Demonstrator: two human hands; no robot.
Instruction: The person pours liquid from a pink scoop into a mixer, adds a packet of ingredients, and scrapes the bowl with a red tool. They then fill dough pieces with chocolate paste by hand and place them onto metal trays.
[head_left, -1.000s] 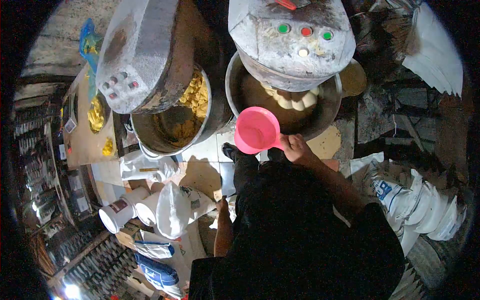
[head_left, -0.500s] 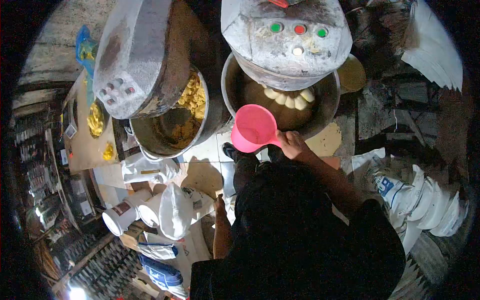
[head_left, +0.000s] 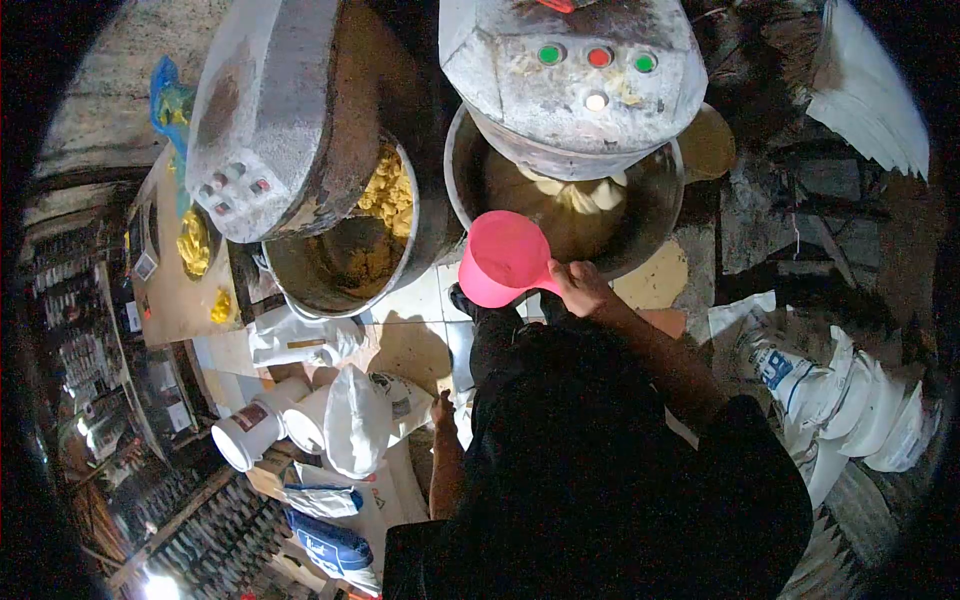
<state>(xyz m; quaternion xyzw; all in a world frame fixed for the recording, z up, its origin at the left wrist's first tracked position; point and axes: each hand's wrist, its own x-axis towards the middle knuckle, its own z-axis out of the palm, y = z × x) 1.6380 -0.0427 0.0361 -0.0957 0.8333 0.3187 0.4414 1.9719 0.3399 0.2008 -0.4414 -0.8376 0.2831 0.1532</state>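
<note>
My right hand [head_left: 580,288] is closed round the handle of a pink plastic dipper [head_left: 507,262]. The dipper is at the near rim of the right mixing bowl [head_left: 660,230], its mouth facing up; its contents are hard to make out. Pale dough [head_left: 585,197] sits inside that bowl, beneath the grey mixer head [head_left: 575,90]. Down at my side hangs my left hand [head_left: 442,408], fingers loosely apart and nothing in them, close to a white sack [head_left: 400,405].
A second mixer [head_left: 265,110] stands to the left, its bowl [head_left: 400,262] holding yellow crumbly dough [head_left: 385,205]. White buckets [head_left: 245,435] and sacks [head_left: 330,545] crowd the lower left. Stacked white sacks [head_left: 850,400] lie at right. A board [head_left: 180,300] carries yellow pieces.
The dough in the right bowl has turned and changed from separate rounded lumps to a twisted, folded mass. The dipper and my right hand have barely shifted.
</note>
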